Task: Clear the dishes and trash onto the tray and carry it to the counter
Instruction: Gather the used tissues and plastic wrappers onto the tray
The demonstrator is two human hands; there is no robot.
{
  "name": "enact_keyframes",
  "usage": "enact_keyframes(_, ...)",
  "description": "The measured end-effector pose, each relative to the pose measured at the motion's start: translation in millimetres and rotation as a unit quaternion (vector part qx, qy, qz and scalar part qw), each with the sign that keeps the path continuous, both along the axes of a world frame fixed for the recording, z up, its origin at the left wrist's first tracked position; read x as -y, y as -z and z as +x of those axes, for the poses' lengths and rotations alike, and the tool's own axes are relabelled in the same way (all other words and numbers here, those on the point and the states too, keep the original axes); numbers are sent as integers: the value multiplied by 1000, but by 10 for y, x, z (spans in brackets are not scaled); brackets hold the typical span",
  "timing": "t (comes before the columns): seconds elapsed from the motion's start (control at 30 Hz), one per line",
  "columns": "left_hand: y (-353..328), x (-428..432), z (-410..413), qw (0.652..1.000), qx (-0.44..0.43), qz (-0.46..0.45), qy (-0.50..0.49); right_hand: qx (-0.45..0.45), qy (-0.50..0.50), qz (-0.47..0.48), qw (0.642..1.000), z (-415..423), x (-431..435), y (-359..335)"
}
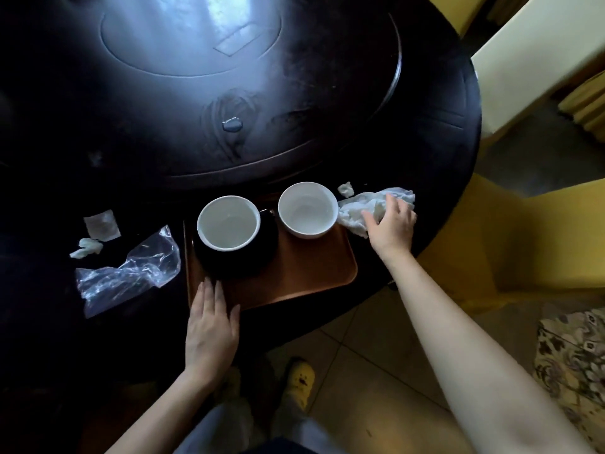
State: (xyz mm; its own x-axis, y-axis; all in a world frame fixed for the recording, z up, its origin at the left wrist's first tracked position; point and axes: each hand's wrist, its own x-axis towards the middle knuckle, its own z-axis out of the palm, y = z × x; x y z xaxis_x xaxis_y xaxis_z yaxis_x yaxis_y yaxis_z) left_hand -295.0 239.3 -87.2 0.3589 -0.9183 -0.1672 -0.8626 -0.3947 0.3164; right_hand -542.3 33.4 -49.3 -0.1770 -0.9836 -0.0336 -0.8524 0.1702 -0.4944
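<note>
Left hand (212, 326) lower centre: fingers flat, together, resting on near edge of brown tray (314, 273), gripping nothing. Right hand (391, 224) mid-right: fingers spread, curled onto crumpled white napkin (353, 211) on dark surface (425, 152) beside tray. Two white bowls (228, 222) (307, 209) on tray. Plastic wrapper (131, 267) left.

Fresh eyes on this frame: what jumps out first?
Two white bowls on the brown tray at the dark table's near edge. The right hand lies on a crumpled white napkin beside the tray; the left hand rests flat on the tray's near-left corner.
</note>
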Motion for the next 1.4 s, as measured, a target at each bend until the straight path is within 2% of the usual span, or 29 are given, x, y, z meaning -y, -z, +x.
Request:
enact_keyframes(0.2, 106, 13, -14, 1000, 27, -3, -9, -42, -45, 119, 991, -54, 297, 318)
enact_keyframes(0.3, 134, 17, -26, 999, 32, 4, -14, -90, -99, 79, 988, -56, 360, 401)
enact_keyframes(0.47, 107, 24, -45, 999, 34, 5, -18, -13, -184, -34, 982, 42, 301, 495)
enact_keyframes(0.63, 124, 21, -51, 999, 43, 8, -20, 113, -117, -74, 984, 61, 193, 515)
enact_keyframes(0.83, 132, 11, -50, 999, 42, 2, -25, 160, -22, -126, 979, -107, 379, 300)
enact_keyframes(0.93, 144, 13, -43, 999, 40, 1, -25, 170, -35, -122, 977, -72, 620, 181)
enact_keyframes(1.0, 139, 13, -41, 999, 41, 0, -27, 157, -92, -71, 981, 33, 739, 152)
enact_keyframes(1.13, 115, 20, -45, 999, 39, 0, -26, 28, -247, 93, 964, 229, 801, 175)
enact_keyframes(1.27, 127, 14, -41, 999, 41, -2, -27, 94, -236, 31, 967, 218, 743, 209)
enact_keyframes(1.4, 129, 13, -52, 999, 38, -3, -29, 64, -250, -16, 966, 158, 671, 280)
